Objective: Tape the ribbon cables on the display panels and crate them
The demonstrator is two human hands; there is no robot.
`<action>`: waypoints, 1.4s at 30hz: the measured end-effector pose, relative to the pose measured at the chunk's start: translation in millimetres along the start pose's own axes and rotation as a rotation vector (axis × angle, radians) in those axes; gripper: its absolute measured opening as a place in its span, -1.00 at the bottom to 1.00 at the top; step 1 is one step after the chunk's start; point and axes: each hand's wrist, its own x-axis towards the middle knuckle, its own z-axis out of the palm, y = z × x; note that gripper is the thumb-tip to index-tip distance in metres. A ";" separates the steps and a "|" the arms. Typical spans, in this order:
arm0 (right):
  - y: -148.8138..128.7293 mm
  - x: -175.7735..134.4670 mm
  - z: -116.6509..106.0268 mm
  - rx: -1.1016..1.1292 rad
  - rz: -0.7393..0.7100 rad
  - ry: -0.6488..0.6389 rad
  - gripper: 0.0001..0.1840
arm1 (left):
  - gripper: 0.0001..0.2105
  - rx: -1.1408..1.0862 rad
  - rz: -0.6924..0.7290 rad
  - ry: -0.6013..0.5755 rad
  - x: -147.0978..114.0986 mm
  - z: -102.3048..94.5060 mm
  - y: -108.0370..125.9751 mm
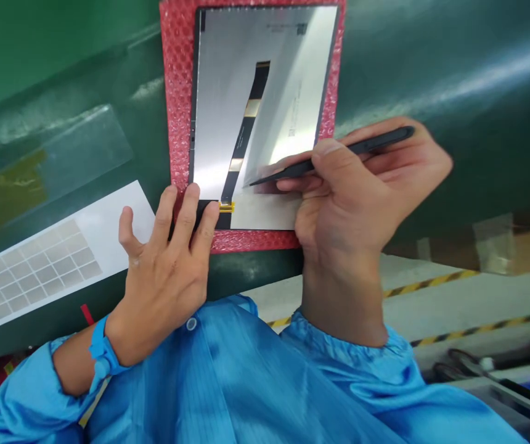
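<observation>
A display panel point(221, 74) with a silvery back lies on red bubble wrap point(179, 92). A dark ribbon cable point(243, 139) runs along the panel, ending near its lower edge at a strip of yellow tape point(227, 207). My left hand point(167, 271) has its fingers spread, the fingertips resting on the panel's lower left corner and the wrap. In my right hand point(352, 185) is a pair of black tweezers point(362, 146), held like a pen. Their tips point left, just right of the cable's lower part; whether they touch the panel I cannot tell.
A white sheet with rows of grey square stickers point(55, 265) lies on the green mat point(246, 271) at left. Beyond it are a clear film piece point(89, 142) and yellowish tape point(10, 191). Yellow-black floor stripes point(431, 283) show past the table's edge at right.
</observation>
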 end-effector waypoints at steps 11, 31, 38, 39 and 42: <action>-51.1 -61.5 34.8 0.048 0.117 -0.496 -0.73 | -0.57 -0.512 -0.257 0.470 -65.4 -26.2 0.6; -4.8 -93.1 119.5 -0.167 0.288 -0.806 -0.68 | -0.47 -0.125 -0.448 0.250 -112.9 3.4 -105.0; -15.6 -97.7 122.0 -0.223 0.269 -0.777 -0.77 | -0.47 -0.118 -0.444 0.235 -112.3 0.5 -103.2; -17.3 -97.8 123.1 -0.229 0.269 -0.777 -0.78 | -0.48 -0.110 -0.442 0.226 -112.3 -0.1 -102.7; -21.1 -95.8 127.3 -0.250 0.306 -0.793 -0.75 | -0.47 -0.102 -0.439 0.207 -112.4 -1.7 -101.4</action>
